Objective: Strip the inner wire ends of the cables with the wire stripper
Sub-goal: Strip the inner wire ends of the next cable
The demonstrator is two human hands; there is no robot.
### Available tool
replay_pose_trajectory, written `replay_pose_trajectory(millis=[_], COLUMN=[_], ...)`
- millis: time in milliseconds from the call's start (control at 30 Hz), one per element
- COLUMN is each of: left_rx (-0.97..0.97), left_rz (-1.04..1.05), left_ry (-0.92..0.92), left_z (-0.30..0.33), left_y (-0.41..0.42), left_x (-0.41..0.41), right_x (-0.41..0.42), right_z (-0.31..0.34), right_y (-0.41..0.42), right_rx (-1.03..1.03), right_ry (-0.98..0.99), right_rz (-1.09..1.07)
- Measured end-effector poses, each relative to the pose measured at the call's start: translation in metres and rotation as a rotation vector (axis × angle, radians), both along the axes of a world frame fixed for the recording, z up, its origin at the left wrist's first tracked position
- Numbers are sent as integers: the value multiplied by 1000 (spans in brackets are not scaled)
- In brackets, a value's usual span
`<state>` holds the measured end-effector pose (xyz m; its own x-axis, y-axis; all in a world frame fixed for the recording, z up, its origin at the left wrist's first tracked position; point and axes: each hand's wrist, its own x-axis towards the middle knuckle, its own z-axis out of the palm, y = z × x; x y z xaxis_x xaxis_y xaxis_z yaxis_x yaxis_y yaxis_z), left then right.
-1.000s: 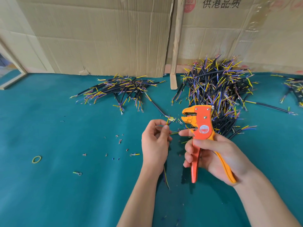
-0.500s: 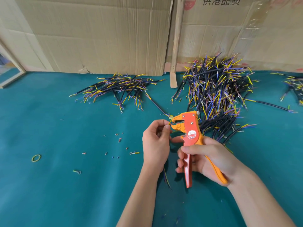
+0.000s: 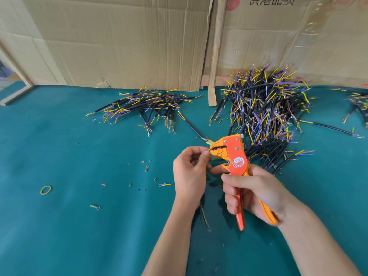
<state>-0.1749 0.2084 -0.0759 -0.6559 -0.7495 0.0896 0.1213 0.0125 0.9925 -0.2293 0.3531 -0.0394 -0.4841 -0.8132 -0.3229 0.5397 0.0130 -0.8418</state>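
My left hand (image 3: 190,172) pinches a thin inner wire of a black cable (image 3: 204,217); the cable's tail hangs below my wrist. The wire's yellow end sits in the jaws of an orange wire stripper (image 3: 232,156). My right hand (image 3: 251,192) grips the stripper's two handles, jaws pointing left toward my left fingertips. A big pile of black cables with yellow, blue and purple ends (image 3: 264,114) lies behind the stripper. A smaller pile of cables (image 3: 147,107) lies at the back centre-left.
The green table cloth (image 3: 79,226) carries small insulation scraps (image 3: 146,168), a loose ring terminal (image 3: 95,207) and a yellow rubber band (image 3: 45,190). Cardboard sheets (image 3: 123,40) and a wooden strip (image 3: 216,50) stand at the back. More cables (image 3: 358,104) lie far right.
My right hand brought the stripper left and down, so its jaws now meet the wire end at my left fingertips. My left hand stayed in place.
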Motion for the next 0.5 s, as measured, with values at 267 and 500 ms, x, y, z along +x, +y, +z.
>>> replay_pose_trajectory(millis=[267,500], left_rx=[80,78], left_rz=[-31,-151], left_ry=[60,-41], left_z=[4,5], left_y=[2,-1], left_x=[3,5], right_x=[1,-9], right_z=[-6,-5], right_y=[-8,0], right_rx=[-18,-210], right_ry=[43,-52], right_rz=[-122,-212])
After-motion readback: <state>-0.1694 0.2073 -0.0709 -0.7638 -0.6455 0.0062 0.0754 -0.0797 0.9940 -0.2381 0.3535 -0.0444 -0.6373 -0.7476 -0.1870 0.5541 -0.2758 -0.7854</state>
